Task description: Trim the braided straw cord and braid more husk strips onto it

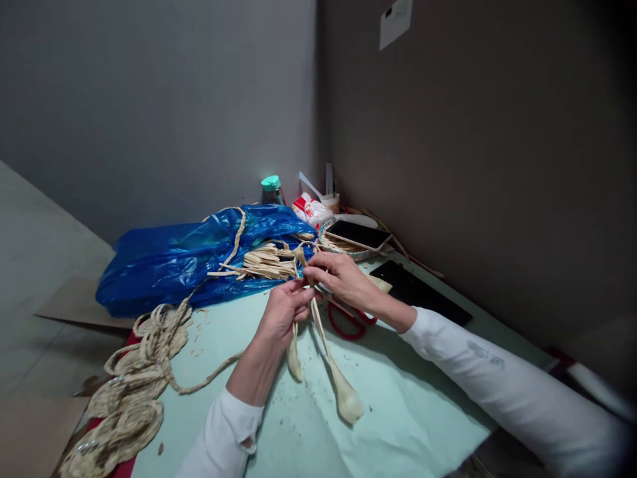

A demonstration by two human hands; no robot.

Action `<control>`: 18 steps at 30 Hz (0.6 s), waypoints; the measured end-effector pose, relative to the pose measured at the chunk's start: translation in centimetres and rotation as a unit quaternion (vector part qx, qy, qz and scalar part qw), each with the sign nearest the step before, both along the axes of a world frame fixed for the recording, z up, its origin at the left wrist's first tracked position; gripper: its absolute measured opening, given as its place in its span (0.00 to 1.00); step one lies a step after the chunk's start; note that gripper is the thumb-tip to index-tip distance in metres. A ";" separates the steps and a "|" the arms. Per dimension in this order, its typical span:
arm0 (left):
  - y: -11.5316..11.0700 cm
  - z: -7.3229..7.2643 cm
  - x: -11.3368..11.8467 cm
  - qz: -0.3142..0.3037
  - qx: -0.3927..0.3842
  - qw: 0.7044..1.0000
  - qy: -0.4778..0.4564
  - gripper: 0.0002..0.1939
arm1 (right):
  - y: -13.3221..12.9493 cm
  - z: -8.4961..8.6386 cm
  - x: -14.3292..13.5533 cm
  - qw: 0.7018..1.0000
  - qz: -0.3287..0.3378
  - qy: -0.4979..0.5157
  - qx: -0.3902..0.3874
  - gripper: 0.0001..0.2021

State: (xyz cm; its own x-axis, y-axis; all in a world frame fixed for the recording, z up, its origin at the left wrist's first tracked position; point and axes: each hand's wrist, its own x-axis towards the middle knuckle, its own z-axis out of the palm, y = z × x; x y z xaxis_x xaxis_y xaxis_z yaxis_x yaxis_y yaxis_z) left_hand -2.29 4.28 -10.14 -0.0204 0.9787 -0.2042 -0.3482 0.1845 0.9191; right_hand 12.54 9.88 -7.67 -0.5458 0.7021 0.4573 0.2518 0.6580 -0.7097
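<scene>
My left hand is closed, its thumb and fingers pinching pale dried husk strips near the table's middle. Just above it, my right hand pinches the same strips from the right. Two broad-ended strips hang below my fingers onto the pale green cover. A braided husk cord runs left from behind my left wrist to a coiled heap of braid. Beyond my hands lies a bundle of loose husk strips on a blue plastic bag. Red-handled scissors lie under my right hand, partly hidden.
A phone rests on a round woven basket at the back right. Nearby lie a flat black object, a red and white packet and a jar with a green lid. Walls close off the back and right.
</scene>
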 end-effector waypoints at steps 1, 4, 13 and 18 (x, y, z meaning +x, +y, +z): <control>-0.2 0.3 0.3 0.001 0.009 1.000 0.017 0.16 | 0.2 -0.2 -0.1 0.999 -0.006 0.018 -0.026 0.14; -0.7 1.0 1.0 0.030 0.054 0.992 0.110 0.11 | 0.7 -1.0 -0.5 0.990 -0.037 0.078 -0.113 0.15; -0.2 0.7 0.6 0.140 -0.005 0.988 0.065 0.13 | 0.2 -2.2 -1.2 0.962 0.089 0.069 -0.247 0.17; 0.1 0.6 0.0 0.197 0.004 0.980 0.038 0.13 | -0.5 -2.8 -1.4 0.960 0.111 -0.001 -0.256 0.17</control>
State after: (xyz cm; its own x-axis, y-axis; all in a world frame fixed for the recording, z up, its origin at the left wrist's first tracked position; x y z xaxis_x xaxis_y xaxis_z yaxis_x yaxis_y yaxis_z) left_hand -2.25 4.40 -9.58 -0.4119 0.8935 -0.1787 -0.3207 0.0414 0.9463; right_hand 11.13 9.41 -10.45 -0.7083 0.7011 0.0821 0.1480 0.2612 -0.9539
